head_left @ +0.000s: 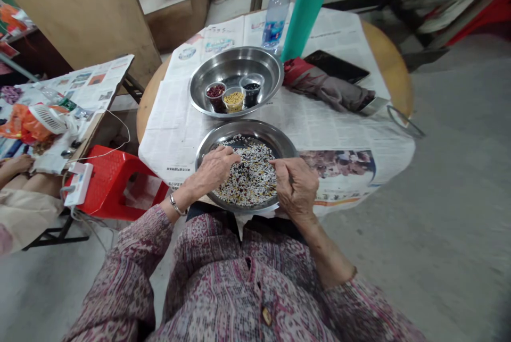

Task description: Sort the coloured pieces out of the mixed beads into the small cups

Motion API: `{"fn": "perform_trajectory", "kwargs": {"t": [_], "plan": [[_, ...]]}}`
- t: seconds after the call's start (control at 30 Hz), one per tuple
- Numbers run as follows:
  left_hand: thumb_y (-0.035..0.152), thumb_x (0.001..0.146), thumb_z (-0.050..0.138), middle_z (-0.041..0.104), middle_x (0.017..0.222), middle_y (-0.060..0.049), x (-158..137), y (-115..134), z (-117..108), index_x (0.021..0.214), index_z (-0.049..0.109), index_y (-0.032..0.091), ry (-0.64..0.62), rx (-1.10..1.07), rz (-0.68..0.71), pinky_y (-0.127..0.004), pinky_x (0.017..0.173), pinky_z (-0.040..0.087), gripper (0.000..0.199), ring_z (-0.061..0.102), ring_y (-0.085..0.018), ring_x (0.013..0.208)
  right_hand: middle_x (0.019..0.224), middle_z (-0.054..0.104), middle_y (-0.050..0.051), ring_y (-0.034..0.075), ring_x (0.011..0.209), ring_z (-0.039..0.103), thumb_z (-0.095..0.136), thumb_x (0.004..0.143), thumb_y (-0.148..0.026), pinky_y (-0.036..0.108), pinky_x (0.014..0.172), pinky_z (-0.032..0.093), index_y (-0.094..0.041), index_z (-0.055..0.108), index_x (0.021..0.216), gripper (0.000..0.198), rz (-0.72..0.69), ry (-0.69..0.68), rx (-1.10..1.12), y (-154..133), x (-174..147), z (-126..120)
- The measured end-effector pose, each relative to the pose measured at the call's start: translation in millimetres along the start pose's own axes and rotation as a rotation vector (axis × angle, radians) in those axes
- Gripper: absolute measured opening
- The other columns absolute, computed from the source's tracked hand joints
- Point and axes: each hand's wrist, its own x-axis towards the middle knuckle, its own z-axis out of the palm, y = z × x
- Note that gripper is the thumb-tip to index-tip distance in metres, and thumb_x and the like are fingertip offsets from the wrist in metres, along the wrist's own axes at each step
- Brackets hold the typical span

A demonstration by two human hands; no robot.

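A steel basin (286, 145) near the table's front edge holds a spread of mixed white, yellow, dark red and black grains and beans (249, 185). Over its left side is my left hand (217, 170), fingers bent together and tips down at the mix. My right hand (297, 185) hangs over the right rim, thumb and forefinger pinched. Whatever either pinch holds is too small to make out. Behind stands a second steel basin (195, 92) with three clear cups: one of dark red beans (216, 97), one of yellow beans (233, 99), one of black beans (252, 92).
Newspaper (167, 113) covers the round table. Beyond the basins stand a water bottle (276, 12) and a tall green bottle (307, 9). A folded umbrella (331, 86) lies right, beside a dark flat object (337, 65). Left are a red stool (107, 182) and another person's hand (18, 164).
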Motion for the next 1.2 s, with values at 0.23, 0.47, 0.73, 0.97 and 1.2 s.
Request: {"fn": "perform_trajectory", "kwargs": {"t": [0.23,0.47,0.73,0.97,1.2], "plan": [[0.041,0.093,0.064,0.055,0.128,-0.012,-32.7,-6.5,-27.2,0.125,0.056,0.02,-0.014,0.072,-0.054,-0.043,0.097,0.048,0.04,0.047,-0.029,0.116,0.083,0.074,0.003,0.018,0.079,0.068,0.049,0.097,-0.021,0.033,0.077,0.052,-0.022,0.07,0.087,0.022,-0.013,0.003,0.016,-0.6,0.5,-0.3],[0.032,0.089,0.072,0.054,0.124,-0.011,-47.6,3.2,-31.0,0.123,0.05,0.02,-0.19,0.105,-0.055,-0.039,0.094,0.05,0.042,0.051,-0.028,0.112,0.081,0.073,0.003,0.018,0.077,0.068,0.05,0.097,-0.021,0.033,0.074,0.052,-0.022,0.069,0.087,0.022,-0.052,0.02,0.001,-0.9,1.1,0.1],[0.007,0.089,0.046,0.059,0.11,-0.009,-40.5,6.1,-0.2,0.117,0.053,0.019,-0.132,-0.15,-0.061,-0.043,0.092,0.053,0.032,0.061,-0.025,0.101,0.083,0.074,0.003,0.018,0.078,0.068,0.049,0.097,-0.021,0.033,0.075,0.052,-0.022,0.069,0.088,0.022,-0.035,0.012,0.001,0.3,0.2,-0.1],[0.008,0.089,0.053,0.068,0.116,-0.007,-10.8,20.9,12.9,0.115,0.059,0.019,-0.027,-0.378,-0.041,-0.043,0.103,0.05,0.029,0.063,-0.022,0.112,0.082,0.074,0.003,0.018,0.078,0.069,0.048,0.098,-0.023,0.034,0.075,0.053,-0.023,0.069,0.086,0.024,-0.016,0.005,-0.014,-0.5,0.4,-0.8],[0.012,0.093,0.056,0.064,0.122,-0.005,12.4,30.5,6.1,0.12,0.057,0.022,0.146,-0.472,0.01,-0.04,0.104,0.051,0.029,0.061,-0.02,0.115,0.082,0.074,0.004,0.019,0.078,0.068,0.048,0.098,-0.023,0.034,0.076,0.053,-0.022,0.069,0.086,0.024,-0.02,0.009,-0.011,-0.5,-0.4,-0.5]]}}
